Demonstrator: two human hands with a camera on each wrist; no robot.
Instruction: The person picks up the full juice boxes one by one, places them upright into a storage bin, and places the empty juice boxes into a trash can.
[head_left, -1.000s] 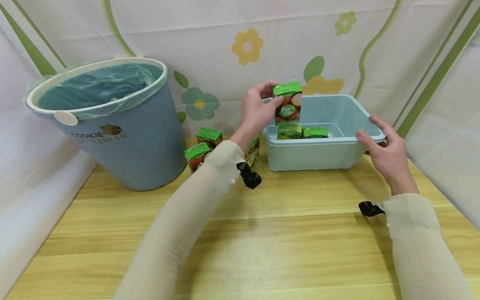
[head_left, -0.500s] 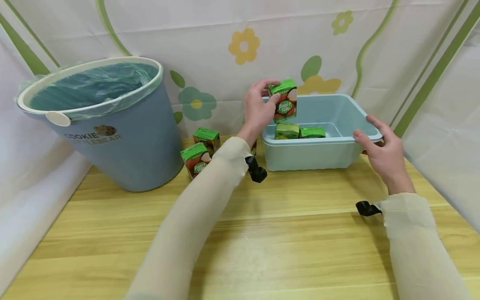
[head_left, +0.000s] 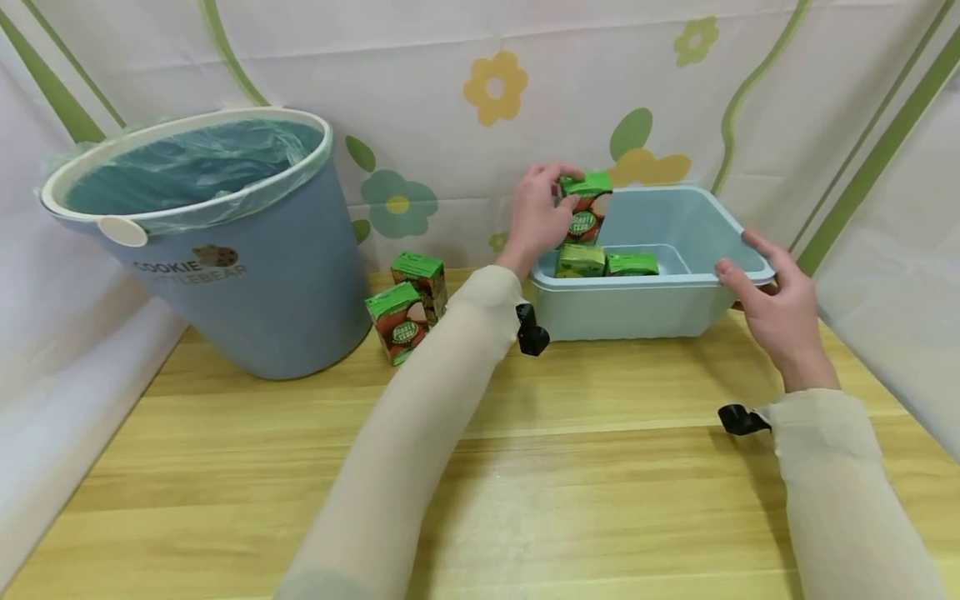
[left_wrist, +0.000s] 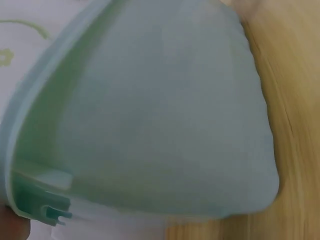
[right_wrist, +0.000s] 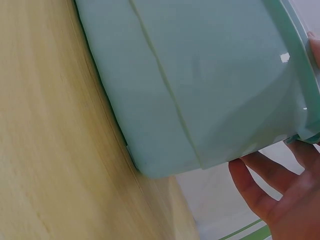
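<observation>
My left hand (head_left: 542,212) pinches a small juice box (head_left: 591,218) with a green top and red front. It holds the box upright over the left end of a light blue plastic basin (head_left: 637,310). Two more green-topped boxes, one lighter green (head_left: 581,261) and one darker (head_left: 632,265), sit inside below it. At the basin's right end my right hand (head_left: 782,317) grips the rim, thumb on top. In the right wrist view its fingers (right_wrist: 255,185) spread along the outer wall. The left wrist view shows mostly the basin's side (left_wrist: 165,115) and one fingertip at the rim.
Left of the basin, a red-fronted juice box (head_left: 397,327) and another box (head_left: 420,277) stand on the wooden table (head_left: 570,500), partly beside my left sleeve. A blue bin (head_left: 270,283) with a clear liner stands at the far left. A flowered cloth (head_left: 420,83) hangs behind.
My left hand has moved right and slightly down with the juice box, now lower over the basin. The sleeve now hides a box that showed beside it. The right hand keeps its grip.
</observation>
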